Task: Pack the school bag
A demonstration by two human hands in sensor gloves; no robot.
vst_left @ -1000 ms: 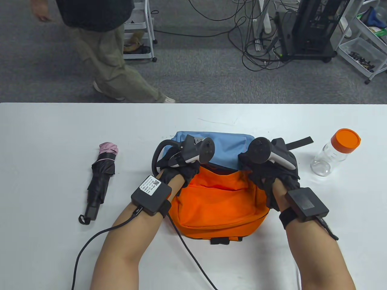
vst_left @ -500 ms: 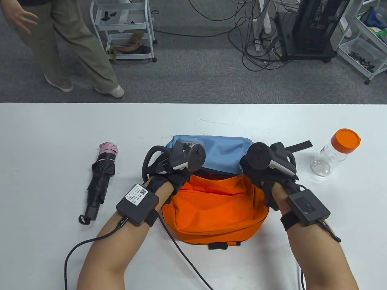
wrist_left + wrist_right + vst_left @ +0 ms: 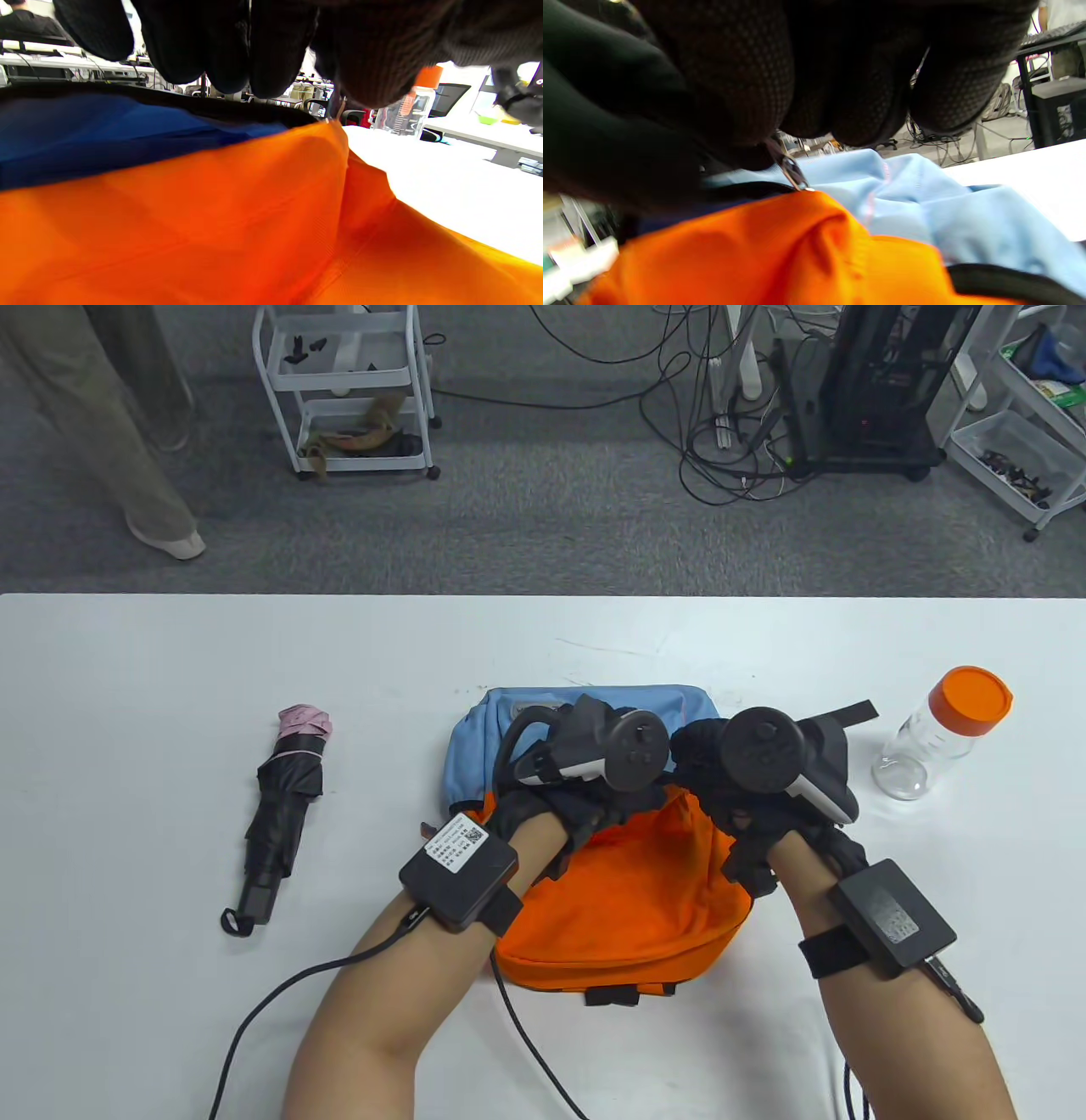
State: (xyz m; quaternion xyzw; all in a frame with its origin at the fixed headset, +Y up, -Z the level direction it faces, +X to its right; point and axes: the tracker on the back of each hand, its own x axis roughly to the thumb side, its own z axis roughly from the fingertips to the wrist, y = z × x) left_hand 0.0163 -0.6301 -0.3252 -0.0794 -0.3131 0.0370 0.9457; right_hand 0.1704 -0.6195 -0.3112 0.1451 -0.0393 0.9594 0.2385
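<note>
The school bag point(image 3: 628, 899), orange in front and light blue behind, lies flat at the table's middle. My left hand point(image 3: 594, 802) sits on the top edge of the orange pocket, fingers curled, holding the fabric point(image 3: 212, 203) close beside my right hand. My right hand point(image 3: 721, 806) is at the same edge and pinches the small metal zipper pull point(image 3: 791, 171) between thumb and fingers point(image 3: 857, 106). A folded black and pink umbrella point(image 3: 284, 806) lies left of the bag. A clear bottle with an orange cap point(image 3: 942, 734) stands to its right.
A black strap point(image 3: 840, 712) pokes out of the bag toward the bottle. My left wrist's cable point(image 3: 280, 984) trails over the near table. Beyond the far edge are a white cart point(image 3: 348, 390), floor cables and a walking person's legs point(image 3: 102, 432).
My left hand moved right along the pocket's top edge until it met the right hand, and the orange fabric bunched up. The person behind walked off to the left.
</note>
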